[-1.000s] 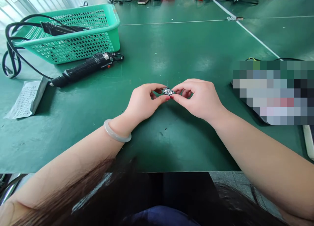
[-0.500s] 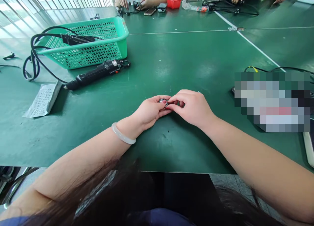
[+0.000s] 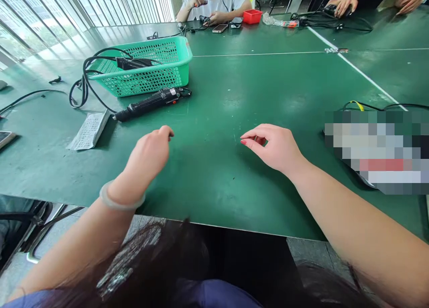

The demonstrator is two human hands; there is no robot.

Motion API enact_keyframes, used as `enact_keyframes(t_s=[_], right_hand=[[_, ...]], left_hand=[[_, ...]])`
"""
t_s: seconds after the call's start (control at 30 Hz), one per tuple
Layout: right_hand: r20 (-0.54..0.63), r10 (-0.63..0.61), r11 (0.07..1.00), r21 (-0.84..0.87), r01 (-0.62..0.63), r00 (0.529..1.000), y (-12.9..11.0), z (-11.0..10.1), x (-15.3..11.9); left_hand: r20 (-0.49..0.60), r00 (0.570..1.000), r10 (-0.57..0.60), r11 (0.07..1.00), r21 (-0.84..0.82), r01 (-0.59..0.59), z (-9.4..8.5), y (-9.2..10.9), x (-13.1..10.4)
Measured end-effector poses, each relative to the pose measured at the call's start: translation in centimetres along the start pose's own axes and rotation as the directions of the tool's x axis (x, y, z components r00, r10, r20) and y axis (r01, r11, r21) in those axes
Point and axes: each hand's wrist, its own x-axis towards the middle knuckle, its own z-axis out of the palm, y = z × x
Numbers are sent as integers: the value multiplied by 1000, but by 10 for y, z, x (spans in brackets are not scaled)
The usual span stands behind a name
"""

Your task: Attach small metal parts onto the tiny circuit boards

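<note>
My left hand [image 3: 150, 151], with a pale bracelet [image 3: 122, 201] on the wrist, is over the table with its back up and its fingers curled closed. What lies inside it is hidden. The closest thing to it is a black electric screwdriver [image 3: 150, 103] lying on the table. My right hand [image 3: 273, 147] is to the right, apart from the left, its thumb and fingers drawn together in a pinch. Anything between those fingertips is too small to make out. Both hands are above the green tabletop [image 3: 208, 174].
A green plastic basket [image 3: 150, 78] with black cables stands behind the screwdriver. A written-on paper packet [image 3: 89, 130] lies left. A blurred-out object [image 3: 375, 151] sits right. Across the table, a co-worker's hand [image 3: 219, 17] is near a phone [image 3: 220, 28] and a red bin [image 3: 252, 16].
My hands have come apart. The left hand has moved left and turned back-up, so the small metal pieces seen in it before are hidden. The right stays pinched. The view has shifted left.
</note>
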Motion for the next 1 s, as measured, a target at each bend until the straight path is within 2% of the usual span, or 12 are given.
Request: enact_keyframes(t_s=[0.1,0.2,0.3,0.37,0.47,0.57,0.87,1.0], right_hand=[[29,6,1000,-1,-6,1000,-1,0,-1],[48,4,1000,-1,-4,999,-1,1,-1],[44,8,1000,-1,-8,999,0,2,-1],[40,19,1000,2,-19,999,1,2,0],[32,33,999,6,-34,999,2,2,1],[29,44,999,8,-45,999,3,1,1],[47,48,999,16,-49,998,1,1,1],[49,51,998,21,-52,997,0,0,0]], left_hand=[[32,996,-77,986,152,72,-1,-31,-23],[91,995,-41,974,224,20,0,-59,-42],[105,994,-5,968,249,-21,1,-77,-52],[88,996,-11,959,285,-15,-1,-81,-54],[57,994,-93,942,329,70,-5,-79,-55],[43,985,-166,942,303,145,-9,-75,-53],[28,987,-159,963,224,149,-3,-83,-50],[-16,987,-159,977,144,160,-1,-90,-50]])
